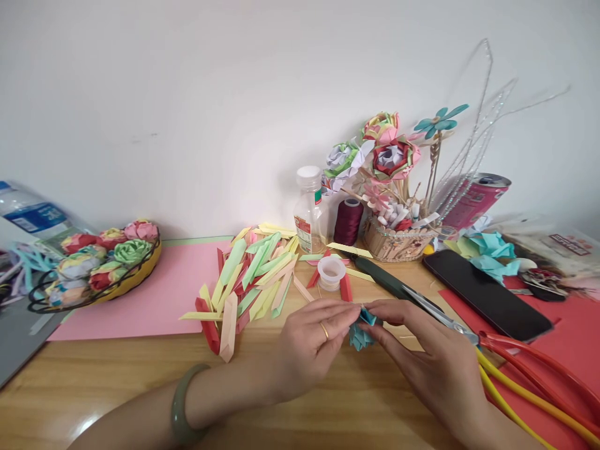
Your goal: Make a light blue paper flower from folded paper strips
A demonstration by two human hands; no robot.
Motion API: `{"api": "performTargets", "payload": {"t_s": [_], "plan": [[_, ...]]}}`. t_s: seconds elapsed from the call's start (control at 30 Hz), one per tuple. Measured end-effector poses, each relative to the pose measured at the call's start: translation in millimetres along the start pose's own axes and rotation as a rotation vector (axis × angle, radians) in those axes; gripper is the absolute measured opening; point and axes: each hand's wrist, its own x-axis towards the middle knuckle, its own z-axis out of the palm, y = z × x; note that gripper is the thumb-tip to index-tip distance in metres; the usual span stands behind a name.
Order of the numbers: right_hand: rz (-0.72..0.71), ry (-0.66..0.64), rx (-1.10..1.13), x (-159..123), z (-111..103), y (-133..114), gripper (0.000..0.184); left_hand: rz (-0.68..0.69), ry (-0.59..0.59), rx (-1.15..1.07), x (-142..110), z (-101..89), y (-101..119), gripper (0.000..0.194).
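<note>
A small blue folded-paper piece [360, 337] is pinched between my two hands above the wooden table. My left hand [312, 350], with a ring on one finger, grips its left side with fingers closed. From the right, my right hand [424, 353] holds the same paper between thumb and fingers. Parts of the paper are hidden behind the fingertips. Just beyond my hands stands a small clear plastic spool [330, 273]. Folded paper strips [253, 275] in green, yellow, red and peach lie heaped to the left of it.
Behind are a clear bottle [309, 212], a maroon thread cone [349, 222] and a basket [398, 240] of paper flowers. At right lie a phone [487, 294], red-handled pliers [497, 344] and red paper [572, 337]. A yellow basket [131, 278] of paper flowers sits left on pink paper [178, 300].
</note>
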Motion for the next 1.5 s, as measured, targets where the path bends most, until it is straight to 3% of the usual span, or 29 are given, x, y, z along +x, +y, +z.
{"api": "performTargets", "payload": {"t_s": [0.1, 0.3, 0.7, 0.9, 1.3, 1.5], "plan": [[0.024, 0.004, 0.027, 1.5, -0.9, -0.2, 0.005, 0.004, -0.015, 0.009, -0.7, 0.2, 0.7, 0.04], [0.046, -0.035, 0.092, 1.5, -1.7, -0.8, 0.006, -0.174, -0.024, -0.033, -0.2, -3.1, 4.5, 0.032], [0.133, -0.039, 0.16, 1.7, -1.3, 0.0, 0.006, -0.002, -0.007, 0.001, -1.3, -2.5, 0.7, 0.036], [0.126, -0.044, 0.161, 2.5, 0.0, -0.5, 0.006, -0.157, -0.011, -0.073, 0.3, -3.5, 3.2, 0.03], [0.11, -0.052, 0.156, 1.1, -0.1, -1.0, 0.006, -0.321, -0.038, -0.092, 0.1, -3.5, 5.8, 0.023], [0.12, -0.064, 0.158, 0.8, -0.5, -1.0, 0.005, -0.315, -0.046, -0.112, 0.8, -3.8, 5.2, 0.022]]}}
